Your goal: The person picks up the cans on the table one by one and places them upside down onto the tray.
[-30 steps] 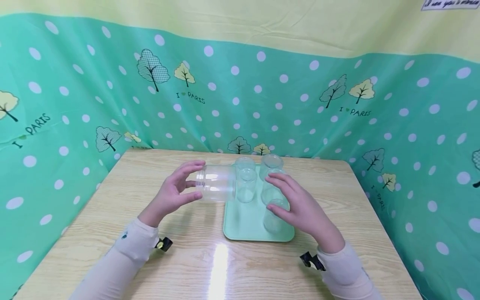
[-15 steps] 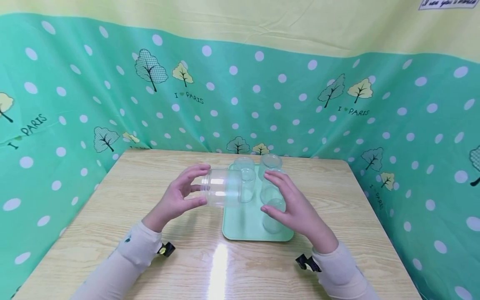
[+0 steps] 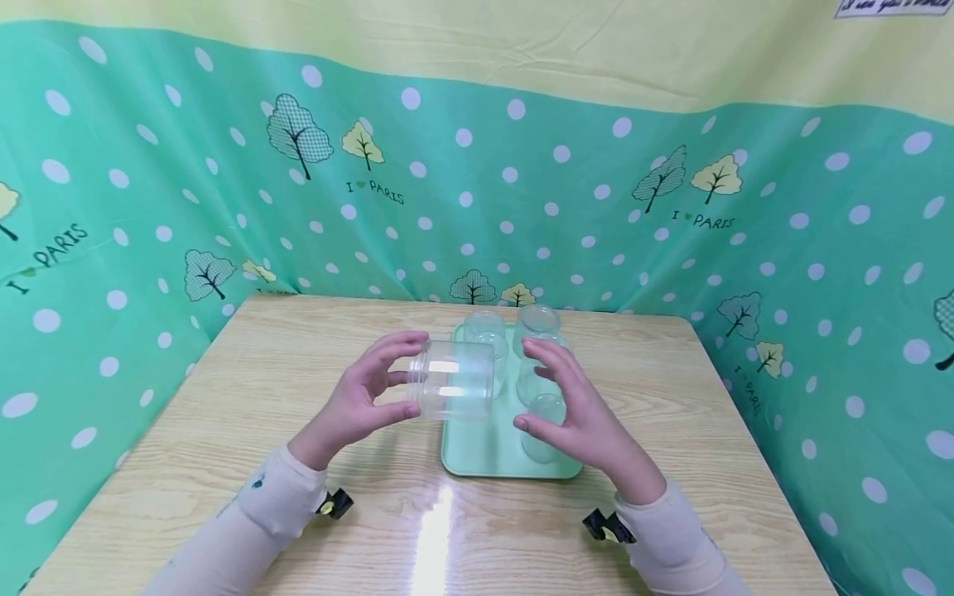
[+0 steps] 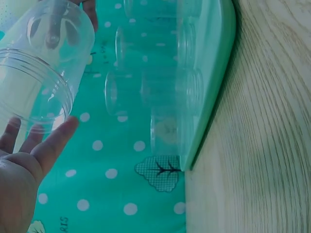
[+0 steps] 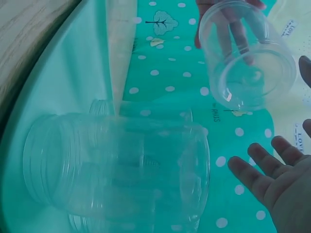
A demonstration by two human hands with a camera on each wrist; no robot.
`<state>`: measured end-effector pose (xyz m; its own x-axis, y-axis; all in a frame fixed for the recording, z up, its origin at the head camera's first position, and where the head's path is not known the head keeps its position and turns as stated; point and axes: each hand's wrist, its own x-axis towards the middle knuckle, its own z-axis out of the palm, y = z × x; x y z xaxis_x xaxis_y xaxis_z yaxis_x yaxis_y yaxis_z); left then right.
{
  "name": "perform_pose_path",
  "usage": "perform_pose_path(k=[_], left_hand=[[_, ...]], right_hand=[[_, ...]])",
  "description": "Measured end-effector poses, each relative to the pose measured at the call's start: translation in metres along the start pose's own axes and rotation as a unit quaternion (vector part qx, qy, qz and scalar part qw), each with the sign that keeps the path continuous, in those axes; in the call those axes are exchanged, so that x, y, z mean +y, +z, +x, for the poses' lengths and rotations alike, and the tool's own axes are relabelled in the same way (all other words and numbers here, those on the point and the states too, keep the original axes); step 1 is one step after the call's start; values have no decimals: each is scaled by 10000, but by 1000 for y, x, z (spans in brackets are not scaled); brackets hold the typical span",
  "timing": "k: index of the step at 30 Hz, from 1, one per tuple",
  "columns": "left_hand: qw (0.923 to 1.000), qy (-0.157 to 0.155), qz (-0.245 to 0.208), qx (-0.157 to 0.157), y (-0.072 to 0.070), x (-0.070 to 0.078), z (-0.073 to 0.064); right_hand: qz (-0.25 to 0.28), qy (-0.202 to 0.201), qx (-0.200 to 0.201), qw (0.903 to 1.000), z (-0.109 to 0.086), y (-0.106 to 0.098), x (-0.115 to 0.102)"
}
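Observation:
A clear plastic jar (image 3: 455, 382) lies sideways in the air over the left part of the tray. My left hand (image 3: 368, 391) grips it around the threaded mouth, thumb below and fingers above. In the left wrist view that mouth faces my fingers (image 4: 56, 143), and the jar (image 4: 63, 46) looks unlidded. My right hand (image 3: 585, 410) is held near the jar's base with fingers spread, apart from it. From the right wrist, a gap shows between the jar (image 5: 248, 63) and my right fingers (image 5: 248, 177).
Several similar clear jars (image 5: 116, 165) stand mouth-down on the light green tray (image 3: 484, 463). One jar (image 3: 544, 430) is at the tray's near right, just beside my right hand. The wooden table (image 3: 298, 348) backs onto a green dotted curtain (image 3: 417, 248).
My left hand has carried the jar to the right and slightly nearer. The right hand has shifted slightly left, so the gap between hand and jar is narrower.

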<state>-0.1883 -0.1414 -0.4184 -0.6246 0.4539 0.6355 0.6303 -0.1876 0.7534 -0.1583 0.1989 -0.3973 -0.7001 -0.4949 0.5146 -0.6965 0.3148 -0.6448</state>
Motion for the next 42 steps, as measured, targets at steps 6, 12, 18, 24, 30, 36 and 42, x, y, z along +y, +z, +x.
perform_pose_path(k=[6,12,18,24,30,36,42], left_hand=[[9999,89,-81,-11,6,2,0],[10000,-1,-39,-36,11,3,-1],[9999,80,-92,-36,16,4,-2],[9998,160,-111,-83,18,4,-4],[9997,193,-130,-104,19,5,-3],[9996,221,-142,-142,20,5,-3],[9998,126,-57,-148,20,6,-4]], right_hand=[[421,-315,53,9986,1,4,-1],[733,-346,63,9967,1,7,-1],[893,-350,-51,9954,1,13,-1],[961,-390,-112,9945,2,17,-4],[1046,-578,-87,9928,1,18,-2],[1116,-705,-145,9911,1,22,1],[1134,-619,-195,9914,3,24,-2]])
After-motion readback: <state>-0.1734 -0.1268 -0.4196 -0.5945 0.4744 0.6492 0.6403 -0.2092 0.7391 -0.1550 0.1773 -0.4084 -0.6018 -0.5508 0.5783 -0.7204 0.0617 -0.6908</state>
